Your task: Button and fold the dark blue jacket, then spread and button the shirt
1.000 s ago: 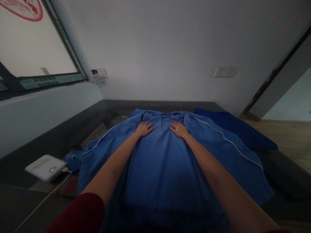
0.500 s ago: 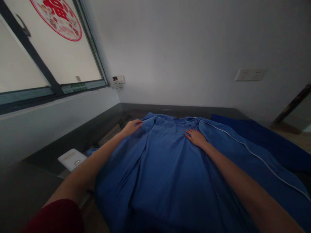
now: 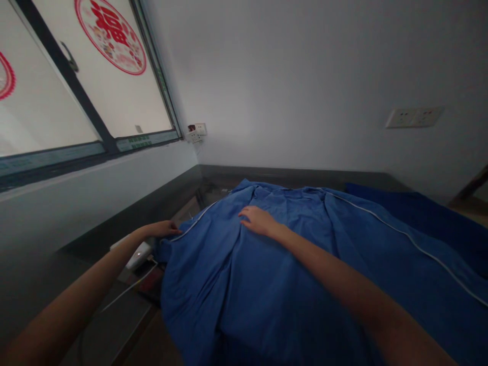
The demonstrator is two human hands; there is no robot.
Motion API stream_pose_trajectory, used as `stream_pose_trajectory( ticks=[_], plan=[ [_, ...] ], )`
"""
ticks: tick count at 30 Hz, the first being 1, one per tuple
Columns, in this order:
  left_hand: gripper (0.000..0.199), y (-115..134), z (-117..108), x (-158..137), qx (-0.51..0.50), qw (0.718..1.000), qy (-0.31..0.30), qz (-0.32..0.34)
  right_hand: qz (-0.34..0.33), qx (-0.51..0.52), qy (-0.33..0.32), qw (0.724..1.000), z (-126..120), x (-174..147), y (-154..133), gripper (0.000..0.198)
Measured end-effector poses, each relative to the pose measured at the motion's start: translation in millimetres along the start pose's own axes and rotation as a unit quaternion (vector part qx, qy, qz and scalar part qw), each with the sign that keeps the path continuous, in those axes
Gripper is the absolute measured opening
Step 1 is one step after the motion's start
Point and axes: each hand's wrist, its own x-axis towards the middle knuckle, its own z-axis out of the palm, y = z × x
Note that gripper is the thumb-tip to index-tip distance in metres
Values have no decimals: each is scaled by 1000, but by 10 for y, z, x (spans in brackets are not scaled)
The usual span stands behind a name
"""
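Note:
A blue jacket [image 3: 274, 259] with white piping along its sleeves lies spread in front of me, its collar end toward the wall. At its left edge, my left hand [image 3: 164, 229] has its fingers closed on the sleeve beside the piping. The fingertips are partly hidden there. My right hand [image 3: 260, 220] rests palm down on the upper left of the jacket, fingers stretched out toward the left sleeve seam.
A darker blue cloth [image 3: 415, 216] lies behind the jacket at right. Left of the jacket, a white device [image 3: 139, 255] with a cable [image 3: 127, 290] sits on the dark table [image 3: 168, 195]. Wall sockets [image 3: 415, 117] and a window [image 3: 49, 101] are beyond.
My left hand has moved down and left to the sleeve's edge, whose white piping now shows. The right hand has slid left across the jacket. The view has shifted slightly left.

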Motion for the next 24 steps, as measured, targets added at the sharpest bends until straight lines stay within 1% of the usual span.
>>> stream_pose_trajectory(
  ticks=[3,4,5,6,9,11,13,14,15,16,17,19,20,21,22,23,24],
  plan=[
    [45,-3,-105,20,-19,996,-91,5,-13,21,-38,999,306,216,-302,43],
    [46,-19,-149,19,-33,994,-106,7,-12,28,-54,998,413,259,-398,48],
    [49,-33,-195,7,-51,993,-106,8,-12,35,-71,997,515,289,-492,52],
    [51,-41,-243,-15,-71,993,-91,9,-13,41,-89,995,610,308,-582,54],
    [60,29,-400,-154,-131,991,-16,15,-20,53,-140,988,806,336,-784,55],
    [62,183,-510,-297,-160,986,21,36,-8,86,-148,985,823,361,-809,54],
    [61,415,-598,-466,-176,981,35,67,20,160,-119,980,729,394,-719,46],
    [59,552,-625,-554,-183,979,25,84,38,210,-93,972,642,408,-635,39],
    [57,697,-633,-641,-190,977,1,102,65,267,-63,960,536,415,-532,32],
    [54,847,-619,-722,-195,972,-33,124,91,324,-31,941,418,412,-416,28],
    [52,997,-581,-794,-198,966,-74,149,132,382,0,915,296,397,-296,28],
    [48,1292,-422,-909,-179,950,-152,206,219,490,43,843,80,334,-71,35],
    [45,1435,-304,-952,-160,942,-176,237,250,526,55,811,-1,290,22,38],
    [42,1573,-162,-988,-139,933,-191,272,272,550,60,787,-57,243,97,42],
    [40,1708,-2,-1021,-125,923,-193,307,284,561,62,775,-87,198,156,45],
    [38,1837,168,-1053,-116,913,-193,339,291,559,62,774,-93,158,199,49],
    [37,1959,344,-1086,-110,902,-200,365,293,547,62,781,-77,126,232,53]
  ],
)
